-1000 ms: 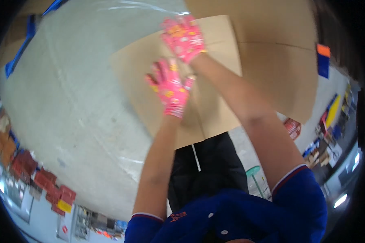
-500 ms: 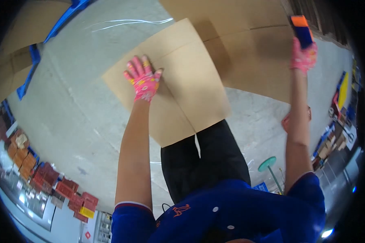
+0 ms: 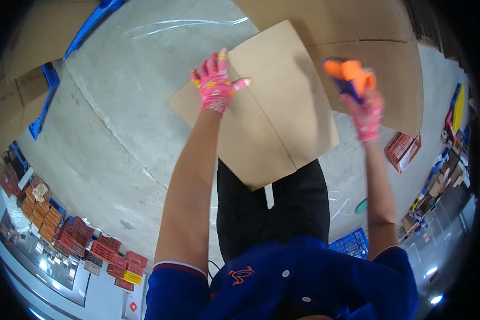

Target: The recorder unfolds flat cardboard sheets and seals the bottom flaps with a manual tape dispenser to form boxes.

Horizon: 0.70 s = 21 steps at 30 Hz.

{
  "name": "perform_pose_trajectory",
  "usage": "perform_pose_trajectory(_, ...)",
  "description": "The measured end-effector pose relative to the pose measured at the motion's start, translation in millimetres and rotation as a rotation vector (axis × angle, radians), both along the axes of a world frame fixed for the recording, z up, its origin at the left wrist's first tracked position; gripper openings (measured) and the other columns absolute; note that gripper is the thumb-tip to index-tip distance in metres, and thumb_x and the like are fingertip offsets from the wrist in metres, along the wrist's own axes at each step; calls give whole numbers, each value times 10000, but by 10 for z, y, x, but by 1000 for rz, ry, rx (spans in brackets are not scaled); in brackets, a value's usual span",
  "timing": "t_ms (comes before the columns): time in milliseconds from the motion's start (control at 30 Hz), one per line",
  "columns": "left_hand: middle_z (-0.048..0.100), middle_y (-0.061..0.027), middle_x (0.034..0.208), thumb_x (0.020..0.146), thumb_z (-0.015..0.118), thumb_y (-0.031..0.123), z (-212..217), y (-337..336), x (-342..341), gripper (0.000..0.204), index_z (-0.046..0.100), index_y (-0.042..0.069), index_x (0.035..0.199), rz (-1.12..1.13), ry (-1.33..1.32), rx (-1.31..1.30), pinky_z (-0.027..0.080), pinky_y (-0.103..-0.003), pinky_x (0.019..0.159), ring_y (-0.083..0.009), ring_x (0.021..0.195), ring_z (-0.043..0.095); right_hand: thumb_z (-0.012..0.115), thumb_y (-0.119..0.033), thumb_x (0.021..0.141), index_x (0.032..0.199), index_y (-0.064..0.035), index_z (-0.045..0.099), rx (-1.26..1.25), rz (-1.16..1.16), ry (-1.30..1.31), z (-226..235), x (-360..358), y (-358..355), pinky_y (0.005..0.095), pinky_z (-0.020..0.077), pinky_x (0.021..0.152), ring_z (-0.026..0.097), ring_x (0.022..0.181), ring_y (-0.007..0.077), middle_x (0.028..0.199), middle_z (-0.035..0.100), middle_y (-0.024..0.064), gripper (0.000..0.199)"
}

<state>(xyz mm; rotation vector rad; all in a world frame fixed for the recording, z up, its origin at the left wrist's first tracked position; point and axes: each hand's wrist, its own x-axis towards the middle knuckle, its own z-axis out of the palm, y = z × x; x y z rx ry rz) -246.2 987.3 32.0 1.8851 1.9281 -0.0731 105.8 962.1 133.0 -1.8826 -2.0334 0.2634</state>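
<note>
Cardboard lies flat under your left hand [image 3: 216,85], a folded box [image 3: 261,109] resting over your lap with your gloved palm spread open on its upper corner, pressing rather than gripping. Your right hand [image 3: 364,106] is up beside the box's far edge, closed around an orange and blue tape dispenser [image 3: 350,76]. With only one corner pinned, the box could pivot or slide toward the concrete floor [image 3: 106,122] if you push the dispenser across it.
</note>
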Motion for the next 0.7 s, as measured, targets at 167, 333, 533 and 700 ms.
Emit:
perform_pose_trajectory(167, 304, -67, 1407, 580, 690, 672, -12, 74, 221, 1058, 255, 207, 1425, 20, -109, -5, 116, -614, 1033, -292, 1278, 290, 681, -553, 682, 1082, -50, 607, -389, -166, -409, -613, -778, -817, 468, 289, 975, 506, 1079, 304, 1070, 614, 95, 647)
perform_pose_trajectory(333, 332, -63, 1383, 586, 710, 635, -81, -2, 174, 1019, 292, 208, 1411, 55, -99, 55, 147, -601, 1023, -280, 1259, 306, 648, -554, 712, 1170, -55, 564, -480, -235, -543, -693, -1027, -847, 474, 234, 1027, 456, 1178, 299, 1163, 589, 81, 683)
perform_pose_trajectory(533, 333, -66, 1385, 604, 711, 614, -14, 42, 201, 994, 302, 195, 1408, 52, -154, 40, 151, -595, 1023, -273, 1265, 308, 663, -549, 711, 1232, -64, 516, -520, -254, -597, -691, -945, -836, 487, 228, 1023, 419, 1216, 295, 1202, 568, 97, 727)
perform_pose_trajectory(700, 325, -73, 1398, 647, 713, 562, -51, -7, 84, 939, 308, 184, 1406, 56, -231, 122, 146, -578, 1036, -286, 1288, 288, 686, -515, 705, 1149, -68, 575, -539, -172, -384, -498, -1024, -780, 487, 241, 1010, 456, 1165, 320, 1114, 597, 142, 639)
